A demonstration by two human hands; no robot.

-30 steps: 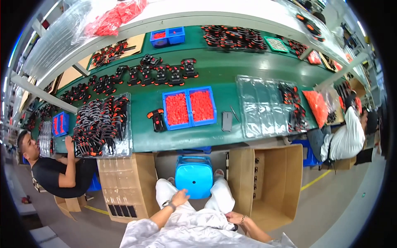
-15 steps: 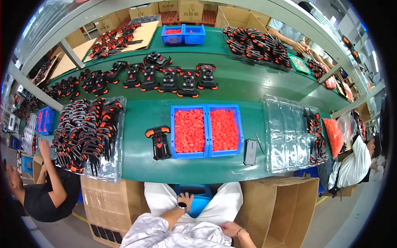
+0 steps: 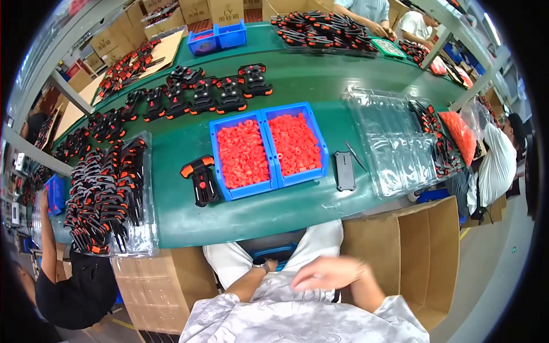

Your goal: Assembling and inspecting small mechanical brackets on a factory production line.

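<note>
My right hand point(image 3: 329, 272) is raised over my lap, slightly blurred. Its fingers stretch out to the left, and I see nothing in them. Low between my thighs rests my left hand point(image 3: 272, 264), a watch on its wrist; its fingers are mostly hidden. On the green table ahead stands a double blue bin point(image 3: 276, 186) full of small red plastic parts point(image 3: 243, 153). Left of it lies a black-and-orange bracket point(image 3: 203, 182) with a red piece in its middle. A dark grey rectangular plate point(image 3: 345, 171) and a thin pointed tool point(image 3: 355, 156) lie to its right.
Black-and-orange parts crowd a clear tray point(image 3: 150, 223) at left; another clear tray point(image 3: 394, 166) sits right. Assembled holders point(image 3: 231, 94) line the belt behind. Cardboard boxes point(image 3: 369, 246) flank my legs. Co-workers sit at left, right and across.
My right hand has lifted from beside my right thigh and swung inward over my lap. My left hand has drawn back slightly. The view has turned and tilted.
</note>
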